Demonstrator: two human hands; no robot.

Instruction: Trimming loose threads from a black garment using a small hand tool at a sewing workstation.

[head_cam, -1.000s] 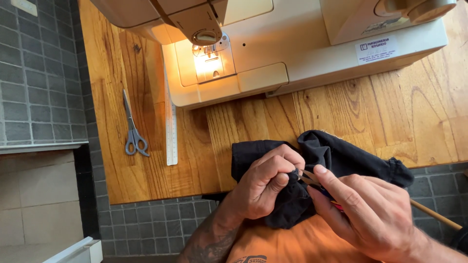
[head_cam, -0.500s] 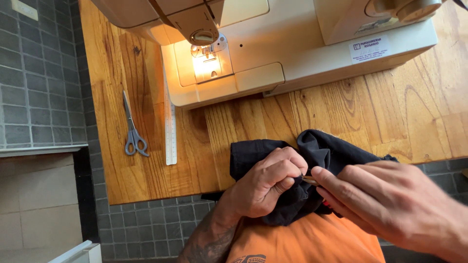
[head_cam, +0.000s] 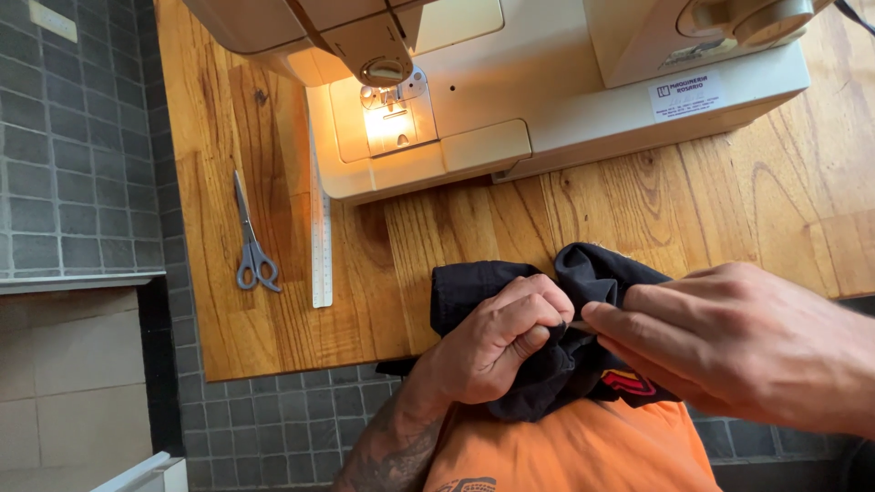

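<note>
My left hand [head_cam: 497, 342] has its grip clamped on a fold of the black cloth [head_cam: 556, 337]; my right hand [head_cam: 729, 342] pinches the same fold, fingertips meeting the left's. The cloth lies bunched at the near edge of the table [head_cam: 693, 210], its length running left to right. Beyond stand the sewing machine [head_cam: 547, 82], ruler [head_cam: 320, 237] and scissors [head_cam: 251, 241].

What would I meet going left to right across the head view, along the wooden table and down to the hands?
Scissors → ruler → left hand gripping the black fabric → right hand pinching the same fabric.
</note>
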